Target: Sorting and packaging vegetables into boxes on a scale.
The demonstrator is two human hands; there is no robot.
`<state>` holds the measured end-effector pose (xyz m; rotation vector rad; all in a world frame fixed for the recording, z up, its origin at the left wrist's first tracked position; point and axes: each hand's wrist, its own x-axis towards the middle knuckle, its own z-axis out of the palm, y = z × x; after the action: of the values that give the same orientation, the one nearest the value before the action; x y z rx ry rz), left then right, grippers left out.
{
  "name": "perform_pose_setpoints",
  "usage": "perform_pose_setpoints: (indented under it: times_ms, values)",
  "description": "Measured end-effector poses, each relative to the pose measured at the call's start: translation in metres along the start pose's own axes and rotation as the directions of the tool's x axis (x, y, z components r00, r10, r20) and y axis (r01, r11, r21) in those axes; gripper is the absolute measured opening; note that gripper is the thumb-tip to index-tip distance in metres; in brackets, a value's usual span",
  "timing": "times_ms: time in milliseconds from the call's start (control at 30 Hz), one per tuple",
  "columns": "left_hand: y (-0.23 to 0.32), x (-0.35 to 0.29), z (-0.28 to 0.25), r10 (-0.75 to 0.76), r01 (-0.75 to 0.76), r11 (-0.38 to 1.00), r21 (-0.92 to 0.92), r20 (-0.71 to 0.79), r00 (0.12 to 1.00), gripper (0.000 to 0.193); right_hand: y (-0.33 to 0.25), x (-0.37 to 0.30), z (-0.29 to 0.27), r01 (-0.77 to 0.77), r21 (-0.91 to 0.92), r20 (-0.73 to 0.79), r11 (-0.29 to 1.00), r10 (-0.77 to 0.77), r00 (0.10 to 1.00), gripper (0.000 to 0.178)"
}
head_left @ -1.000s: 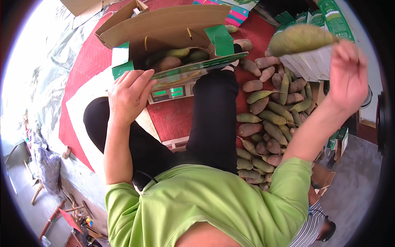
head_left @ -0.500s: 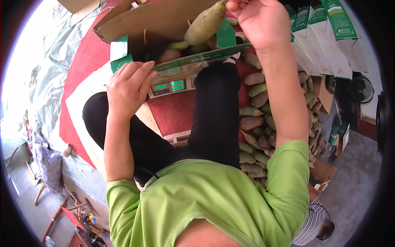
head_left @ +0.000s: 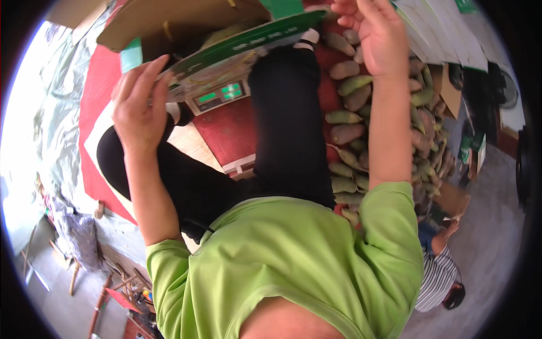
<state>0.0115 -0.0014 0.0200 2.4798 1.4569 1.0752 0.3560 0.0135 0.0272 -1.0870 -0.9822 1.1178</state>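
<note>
A cardboard box [head_left: 254, 48] with a green and white front wall stands before me, its long flap [head_left: 132, 25] raised at the far side. My left hand [head_left: 138, 107] is closed on the box's near left corner, thumb in front and fingers over the rim. Inside, mostly in shadow, lies a pale green radish [head_left: 226, 35]. Beyond the box's right end, my right hand [head_left: 379, 39] is raised with fingers loosely bent and apart, nothing visible in it; the frame's top edge cuts it off. A scale with a lit green display [head_left: 220, 95] sits beneath the box.
Green radishes and pinkish-brown roots [head_left: 347, 134] lie piled on the red floor covering at my right. White and green cartons [head_left: 437, 31] stand behind them. A person in a striped top [head_left: 437, 277] is at the lower right. Plastic sheeting [head_left: 48, 118] covers the left.
My right hand has let go of the radish it held above the box and moved slightly right. The box's left end and my left hand have shifted left in view, as the view itself moved.
</note>
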Motion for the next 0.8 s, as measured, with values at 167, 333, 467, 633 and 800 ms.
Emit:
perform_pose_setpoints:
  times_ms: [167, 333, 467, 633, 800]
  values:
    - [-0.004, -0.004, 0.000, 0.006, -0.005, 1.000, 0.026, -0.019, 1.000, 0.020, 0.089, -0.074, -0.078, -0.312, -0.269, -0.328, 0.911, 0.218, 0.919, 0.018]
    - [-0.008, -0.005, 0.001, 0.008, -0.008, 0.999, 0.037, -0.004, 1.000, 0.019, 0.221, -0.211, -0.162, -0.513, -0.324, -0.382, 0.795, 0.386, 0.840, 0.013]
    - [-0.012, -0.009, 0.003, -0.010, 0.010, 1.000, 0.018, -0.008, 1.000, 0.019, 0.271, -0.309, -0.173, -0.684, -0.429, -0.351, 0.590, 0.589, 0.728, 0.005]
    - [-0.017, -0.007, 0.004, 0.075, -0.073, 0.997, 0.040, -0.036, 0.997, 0.017, 0.319, -0.386, -0.163, -0.585, -0.691, -0.246, 0.425, 0.622, 0.743, 0.008]
    - [-0.020, -0.007, 0.009, 0.062, -0.058, 0.996, 0.074, -0.041, 0.997, 0.016, 0.324, -0.386, -0.163, -0.518, -0.708, -0.183, 0.480, 0.583, 0.791, 0.006]
